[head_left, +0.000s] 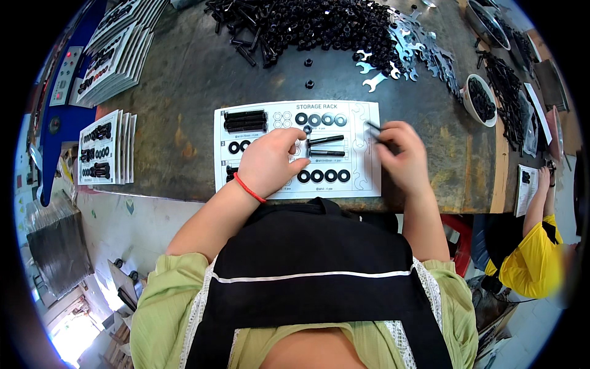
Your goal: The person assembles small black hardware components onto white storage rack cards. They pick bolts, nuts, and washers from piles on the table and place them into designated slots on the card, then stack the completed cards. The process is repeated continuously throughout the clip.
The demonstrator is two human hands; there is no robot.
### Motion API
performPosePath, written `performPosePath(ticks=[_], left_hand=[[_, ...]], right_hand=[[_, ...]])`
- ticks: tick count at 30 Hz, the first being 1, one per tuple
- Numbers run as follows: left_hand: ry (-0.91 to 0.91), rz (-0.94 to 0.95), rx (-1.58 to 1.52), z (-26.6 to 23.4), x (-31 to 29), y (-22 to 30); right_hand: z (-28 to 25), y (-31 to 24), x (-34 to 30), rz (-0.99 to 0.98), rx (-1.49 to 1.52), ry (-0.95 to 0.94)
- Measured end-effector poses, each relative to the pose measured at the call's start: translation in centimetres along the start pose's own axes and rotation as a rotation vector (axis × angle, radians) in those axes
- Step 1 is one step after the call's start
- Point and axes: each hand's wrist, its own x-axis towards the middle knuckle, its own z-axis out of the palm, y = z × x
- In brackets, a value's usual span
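Workbench (184, 80) – worn, dark, black bolts (307, 24) heaped, hands (270, 163) on card (362, 178).

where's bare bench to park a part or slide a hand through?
Free: dark benchtop between the stacked cards and the bolt pile, and the strip right of the white layout card toward the bowl. Crowded: the top edge with bolts and wrenches, and the card under left hand and right hand.

Small black nut (306, 129) pinched above white printed card (362, 184), black bolts (380, 130) gripped upright beside it
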Motion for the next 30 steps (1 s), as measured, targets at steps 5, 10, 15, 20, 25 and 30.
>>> performPosePath(ticks=[5,10,15,20,25,30], left_hand=[[-0.095,-0.005,0.047,1.0,0.6,1.1],[-0.108,0.016,0.106,2.3,1.1,0.6],[-0.115,-0.001,0.086,2.0,1.4,0.8],[-0.047,0.090,0.084,2.9,1.4,-0.4],[-0.042,0.031,0.006,1.9,0.8,-0.5],[0.136,-0.177,-0.104,-3.8,-0.8,-2.0]], right_hand=[[3.9,-1.9,-0.1,-0.255,-0.149,-0.281],[3.3,-2.7,-0.7,-0.101,-0.267,-0.154],[3.7,-2.5,-0.2,0.185,-0.189,-0.302],[5.5,-2.8,0.0,0.126,-0.115,-0.262],[5.2,-3.5,0.3,0.180,-0.160,-0.287],[6.0,-5.5,3.7,0.096,-0.276,-0.285]])
